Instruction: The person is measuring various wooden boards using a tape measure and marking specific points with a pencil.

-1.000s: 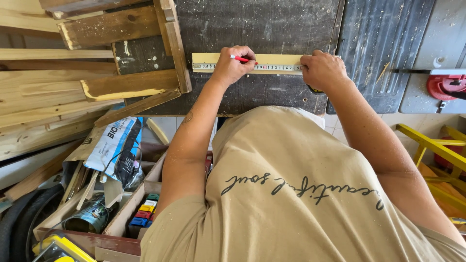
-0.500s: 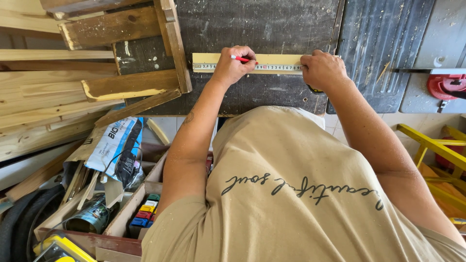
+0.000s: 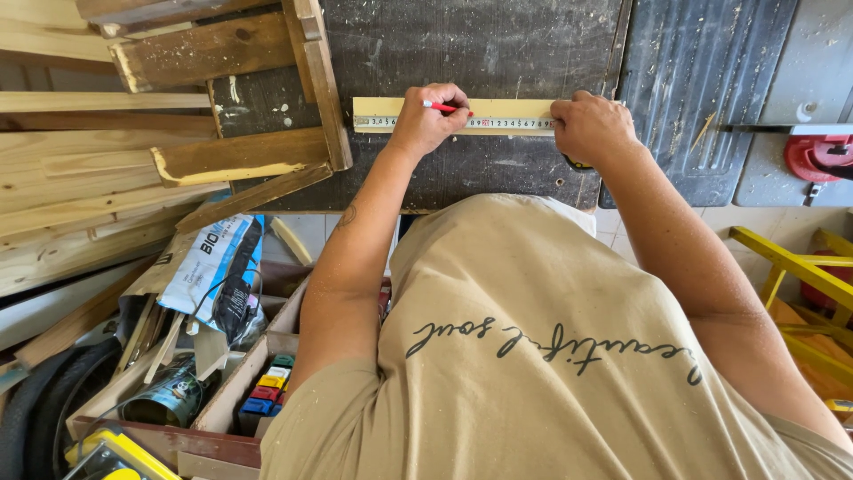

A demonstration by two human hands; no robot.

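A pale wooden strip [image 3: 506, 108] lies across the dark, scuffed worktable [image 3: 462, 44]. A tape measure blade [image 3: 511, 124] runs along the strip's near edge. My left hand [image 3: 426, 120] pinches a red pencil [image 3: 440, 107], whose tip rests on the strip by the tape. My right hand [image 3: 591, 129] presses down on the strip's right end and holds the tape measure; a bit of its dark case shows under the palm.
A rough wooden frame [image 3: 240, 89] and stacked planks [image 3: 80, 178] fill the left. Below them lie a printed bag [image 3: 209, 267], a tin [image 3: 169, 400] and a box of coloured blocks [image 3: 262, 387]. A grey ribbed panel [image 3: 702, 80] and yellow bars [image 3: 791, 267] lie right.
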